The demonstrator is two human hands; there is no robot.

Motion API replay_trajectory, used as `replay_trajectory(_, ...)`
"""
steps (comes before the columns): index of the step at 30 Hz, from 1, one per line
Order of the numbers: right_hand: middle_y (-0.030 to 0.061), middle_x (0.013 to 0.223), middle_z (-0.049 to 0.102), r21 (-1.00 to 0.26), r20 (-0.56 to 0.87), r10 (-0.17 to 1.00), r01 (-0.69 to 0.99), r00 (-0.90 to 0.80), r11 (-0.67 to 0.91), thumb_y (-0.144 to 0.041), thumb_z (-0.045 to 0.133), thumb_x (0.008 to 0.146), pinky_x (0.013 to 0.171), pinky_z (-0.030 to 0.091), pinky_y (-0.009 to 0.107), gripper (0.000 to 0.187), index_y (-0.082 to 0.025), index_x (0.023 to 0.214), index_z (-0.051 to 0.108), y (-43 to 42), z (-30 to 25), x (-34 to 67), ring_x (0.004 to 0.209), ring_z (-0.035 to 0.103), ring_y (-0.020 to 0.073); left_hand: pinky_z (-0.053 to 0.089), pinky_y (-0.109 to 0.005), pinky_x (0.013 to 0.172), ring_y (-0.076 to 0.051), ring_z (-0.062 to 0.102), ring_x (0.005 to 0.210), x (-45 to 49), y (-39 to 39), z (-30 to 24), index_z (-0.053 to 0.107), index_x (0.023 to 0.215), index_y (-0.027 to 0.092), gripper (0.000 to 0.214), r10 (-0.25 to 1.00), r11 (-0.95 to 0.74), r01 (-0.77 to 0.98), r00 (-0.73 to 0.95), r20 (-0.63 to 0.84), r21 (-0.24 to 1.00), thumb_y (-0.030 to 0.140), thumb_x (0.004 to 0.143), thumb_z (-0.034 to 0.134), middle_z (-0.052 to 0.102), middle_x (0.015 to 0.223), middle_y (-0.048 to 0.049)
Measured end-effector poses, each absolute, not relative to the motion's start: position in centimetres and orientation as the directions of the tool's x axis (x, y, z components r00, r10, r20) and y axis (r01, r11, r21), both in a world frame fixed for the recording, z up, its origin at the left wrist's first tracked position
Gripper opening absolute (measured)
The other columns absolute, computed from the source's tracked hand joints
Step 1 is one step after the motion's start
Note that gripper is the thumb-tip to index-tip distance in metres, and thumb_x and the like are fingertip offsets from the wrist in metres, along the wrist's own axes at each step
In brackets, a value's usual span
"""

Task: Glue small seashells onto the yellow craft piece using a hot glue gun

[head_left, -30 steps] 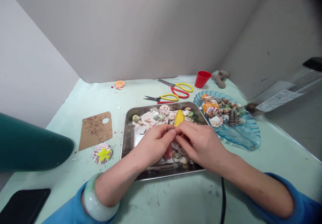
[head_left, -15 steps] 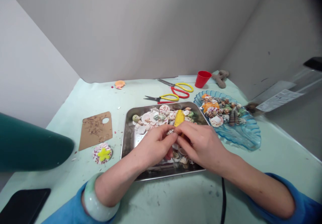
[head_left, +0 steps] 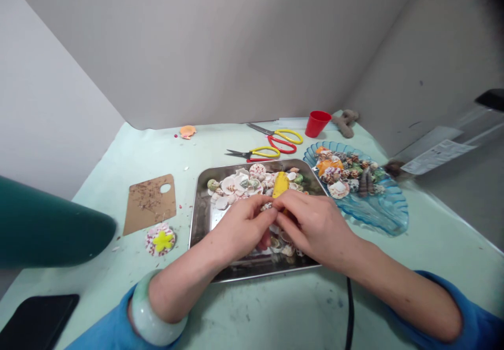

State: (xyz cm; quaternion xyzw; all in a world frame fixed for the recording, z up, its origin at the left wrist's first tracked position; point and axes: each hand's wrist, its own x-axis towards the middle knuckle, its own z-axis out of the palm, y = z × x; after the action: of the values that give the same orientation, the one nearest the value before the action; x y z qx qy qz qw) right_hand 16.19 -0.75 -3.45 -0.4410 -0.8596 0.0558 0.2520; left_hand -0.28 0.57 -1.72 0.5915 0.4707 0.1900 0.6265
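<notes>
Pinching a tiny shell point(head_left: 267, 205) with left hand point(head_left: 241, 229) and right hand point(head_left: 315, 224) over the tray point(head_left: 200, 219). Probably light, brittle, kinda slippery; best gripped at the edges.

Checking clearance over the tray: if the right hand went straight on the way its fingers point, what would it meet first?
Probably the small speckled shell at the fingertips of the right hand, then the left hand directly opposite; both are over the rectangular metal tray.
</notes>
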Motion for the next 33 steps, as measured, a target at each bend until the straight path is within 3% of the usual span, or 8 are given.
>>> replay_trajectory(33, 0.0022, 0.074, 0.059, -0.291, 0.368, 0.788, 0.744, -0.493, 0.602, -0.017, 0.044, 0.086, 0.061, 0.037, 0.026, 0.011, -0.018, 0.081, 0.053, -0.83, -3.61, 16.19, 0.066, 0.053, 0.014, 0.037, -0.021, 0.048, -0.011, 0.048, 0.045, -0.41, 0.56, -2.12, 0.057, 0.11, 0.015, 0.035, 0.793, 0.226, 0.307, 0.493, -0.358, 0.924, 0.037, 0.086, 0.045, 0.05, 0.047, 0.0043)
